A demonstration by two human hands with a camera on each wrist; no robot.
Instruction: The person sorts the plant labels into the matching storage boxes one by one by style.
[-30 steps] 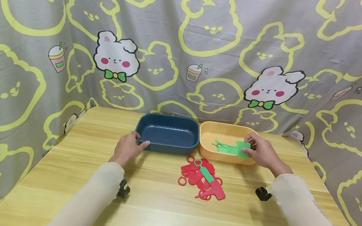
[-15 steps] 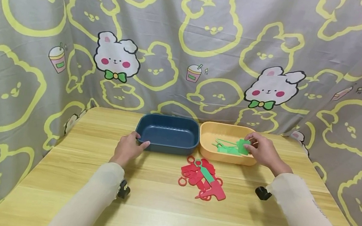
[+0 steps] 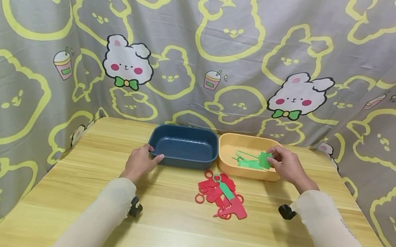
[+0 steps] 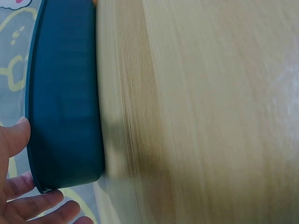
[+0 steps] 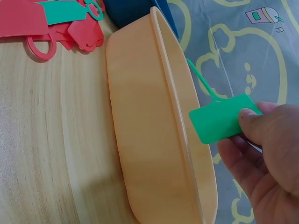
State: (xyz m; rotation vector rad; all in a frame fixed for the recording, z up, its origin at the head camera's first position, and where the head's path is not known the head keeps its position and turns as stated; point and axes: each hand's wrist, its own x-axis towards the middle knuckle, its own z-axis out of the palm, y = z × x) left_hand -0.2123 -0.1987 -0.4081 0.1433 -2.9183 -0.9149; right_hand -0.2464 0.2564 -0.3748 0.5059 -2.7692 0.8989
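My right hand (image 3: 288, 166) pinches a green plastic tag (image 5: 224, 119) between thumb and fingers over the yellow basin (image 3: 244, 171). A thin tail extends from the tag's edge towards the basin's far side. Inside that basin lie several more green tags (image 3: 249, 163). My left hand (image 3: 139, 161) holds the front left corner of the blue basin (image 3: 182, 162), its thumb on the rim and its fingers around the corner in the left wrist view. In front of the basins is a pile of red tags (image 3: 213, 192), with one green tag (image 3: 226, 190) lying on top.
Both basins stand side by side at the back of the wooden table (image 3: 175, 237). Behind them hangs a grey patterned curtain (image 3: 181, 21). A black wrist camera (image 3: 287, 211) sits by the right sleeve, another camera (image 3: 135, 206) by the left.
The green tag in my right hand has turned and lifted slightly off the others, and its tail now shows. My left hand and the red pile stay where they were.
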